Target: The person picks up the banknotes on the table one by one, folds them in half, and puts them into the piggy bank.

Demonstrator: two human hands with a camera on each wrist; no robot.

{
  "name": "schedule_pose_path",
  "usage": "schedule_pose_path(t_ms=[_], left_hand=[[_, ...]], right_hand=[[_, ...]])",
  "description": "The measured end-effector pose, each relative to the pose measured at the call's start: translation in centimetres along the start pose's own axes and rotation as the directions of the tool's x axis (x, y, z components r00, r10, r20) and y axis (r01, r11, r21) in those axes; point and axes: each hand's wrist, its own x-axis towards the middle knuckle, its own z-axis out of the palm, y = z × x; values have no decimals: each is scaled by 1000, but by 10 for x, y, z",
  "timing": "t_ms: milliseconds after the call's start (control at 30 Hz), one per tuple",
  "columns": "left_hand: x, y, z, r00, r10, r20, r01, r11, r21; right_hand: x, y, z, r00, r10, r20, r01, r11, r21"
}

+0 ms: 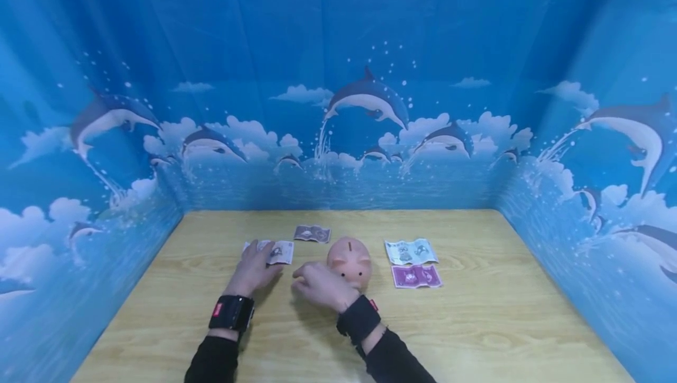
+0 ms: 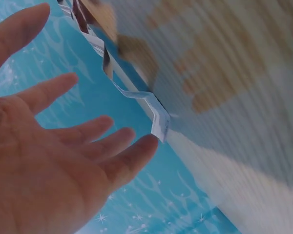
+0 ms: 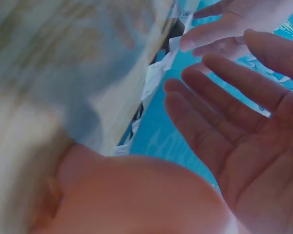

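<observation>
Well, lower left of the head frame's centre, the left hand (image 1: 254,270) had its fingers spread over a pale banknote (image 1: 284,254). Near lower centre, the right hand (image 1: 324,286), fingers loosely extended, was beside a pink piggy bank (image 1: 351,261). A gray banknote (image 1: 312,234) lay left of that; light-blue (image 1: 411,251) and purple banknotes (image 1: 416,276) lay right, on the table (image 1: 502,318).

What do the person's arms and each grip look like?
The left sleeve and right sleeve are black, ending short of the wrists. The left wristband and right wristband are black, each with a red tag. Left grip and right grip: no gloves.
</observation>
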Motion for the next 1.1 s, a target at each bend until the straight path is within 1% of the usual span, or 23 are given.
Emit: schedule_pose_path(t_ms=[100,167,267,333,467,533,733,933,1033,1100], left_hand=[[-2,-3,-3,1000,-10,21,10,1000,17],[-3,-3,-2,999,-18,41,18,1000,17],[-4,-3,-2,997,-45,66,45,999,4],[-4,-3,-2,996,-53,74,53,999,-2],[-4,-1,-2,995,-58,83,59,998,-6],[-4,-1,-2,995,-52,81,52,999,0],[-6,0,1,997,-18,73,17,1000,19],[-6,2,0,994,-56,95,54,998,19],[-5,2,-1,993,-57,102,54,998,32],[-5,3,0,992,-61,111,56,998,40]], right_hand=[[2,-2,5,999,7,-41,-8,1000,-16],[1,-2,8,998,23,-65,-25,999,-30],[0,-1,11,995,49,-86,-51,998,-23],[0,0,11,994,48,-96,-50,998,-25],[0,0,11,996,17,-89,-21,999,-44],[1,-1,11,997,5,-78,-8,999,-45],[1,-2,13,998,11,-65,-14,999,-38],[0,0,12,998,44,-40,-45,999,-8],[-1,-1,11,998,61,-35,-61,998,-4],[-2,-2,11,997,60,-49,-60,998,-11]])
